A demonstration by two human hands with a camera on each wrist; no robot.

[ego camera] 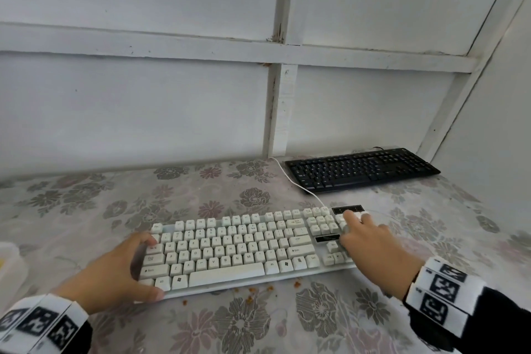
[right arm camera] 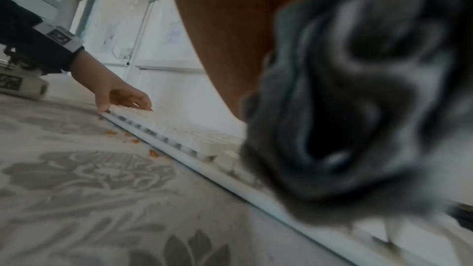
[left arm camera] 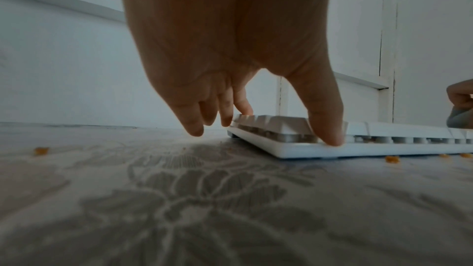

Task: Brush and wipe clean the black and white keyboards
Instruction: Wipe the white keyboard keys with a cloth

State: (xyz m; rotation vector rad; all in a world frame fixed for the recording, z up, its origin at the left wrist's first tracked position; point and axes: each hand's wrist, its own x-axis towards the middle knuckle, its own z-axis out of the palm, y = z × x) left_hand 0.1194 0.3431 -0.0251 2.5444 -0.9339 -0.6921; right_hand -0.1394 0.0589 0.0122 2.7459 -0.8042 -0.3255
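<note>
At the white keyboard (ego camera: 244, 247), the left hand (ego camera: 115, 273) clasps its left end, thumb on the front edge; the right hand (ego camera: 370, 241) presses a grey cloth (right arm camera: 358, 108) on its right end.

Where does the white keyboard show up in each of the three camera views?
Head: white keyboard lies low centre, left hand on its left end, right hand on its right end.
Left wrist: its left corner sits right of centre, thumb on the front edge.
Right wrist: it runs diagonally from centre left to lower right.
Shared landmark: orange crumbs along its front edge.
</note>
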